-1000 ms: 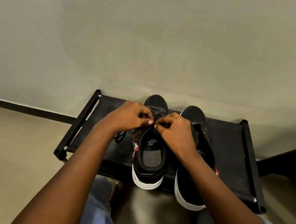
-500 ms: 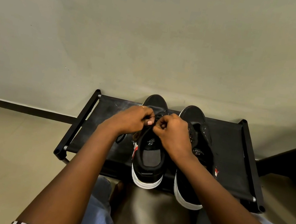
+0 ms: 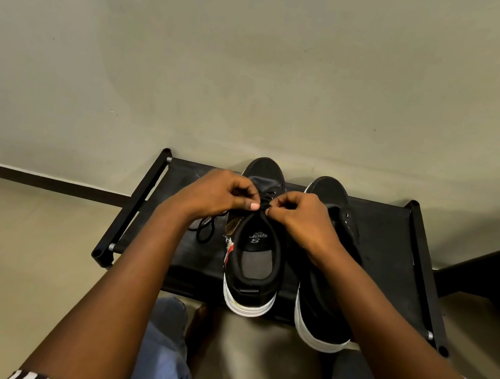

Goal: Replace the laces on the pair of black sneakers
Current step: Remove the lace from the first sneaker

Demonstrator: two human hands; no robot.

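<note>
Sneakers, a black pair with white soles, stand side by side on a low black rack (image 3: 390, 244) against the wall, in the lower middle of the head view, toes toward the wall. The left sneaker (image 3: 254, 265) sits just left of centre; the right sneaker (image 3: 320, 315) is close beside it, its heel hanging over the rack's near edge.

Both hands meet over the top of the left sneaker's throat. The left hand (image 3: 218, 192) has its fingers pinched together on the black lace (image 3: 264, 206) near the upper eyelets, and the right hand (image 3: 300, 215) pinches the same lace from the other side. Whether they are tying or threading is too small to tell.

A loose black lace (image 3: 206, 231) lies coiled on the rack left of that shoe, under the left wrist.

As a judgement, the left sneaker looks laced nearly to the top, close to finished. The right sneaker shows bare eyelets on its visible flap, so its lacing seems to be ahead, leaving roughly half the job.
</note>
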